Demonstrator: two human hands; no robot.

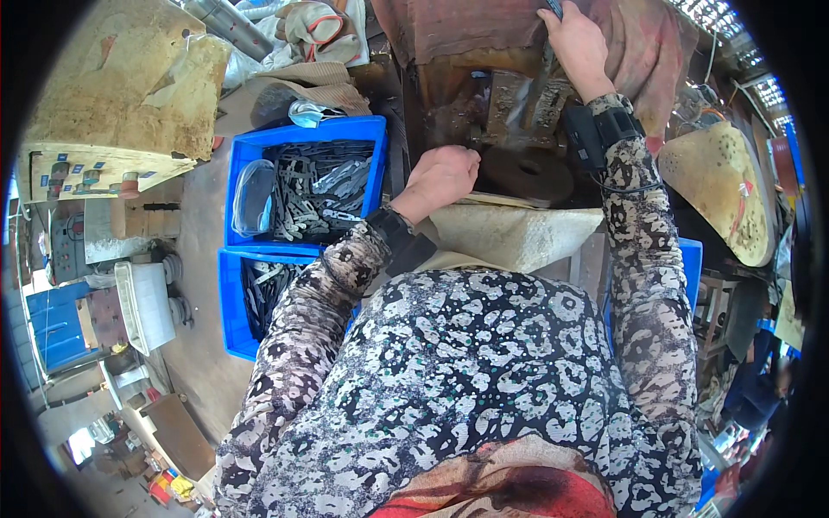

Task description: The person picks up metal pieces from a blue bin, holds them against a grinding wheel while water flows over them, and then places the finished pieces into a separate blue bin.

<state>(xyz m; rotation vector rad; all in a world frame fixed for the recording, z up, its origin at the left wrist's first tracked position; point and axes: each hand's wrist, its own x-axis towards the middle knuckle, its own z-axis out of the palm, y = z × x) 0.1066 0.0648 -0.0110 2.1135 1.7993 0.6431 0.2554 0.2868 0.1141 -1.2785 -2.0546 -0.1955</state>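
Note:
My left hand (442,180) is closed, its knuckles up, beside a dark round disc with a hole in its middle (527,176). Whatever its fingers grip, if anything, is hidden under the hand. Farther off and to the right, my right hand (577,45) is wrapped round a slim blue-grey piece (553,8) that shows only at its end. Between the hands lies a wet, rusty machine bed (509,112), with a reddish-brown cloth (475,30) hanging behind it. A pale sheet (522,237) is draped between the disc and my body.
On the left stands a blue bin (380,164) of dark flat metal pieces, with a clear plastic tub (253,198) inside. A second blue bin (231,302) sits nearer. A stained cabinet (112,95) rises at far left, and a stained tan panel (721,190) at right.

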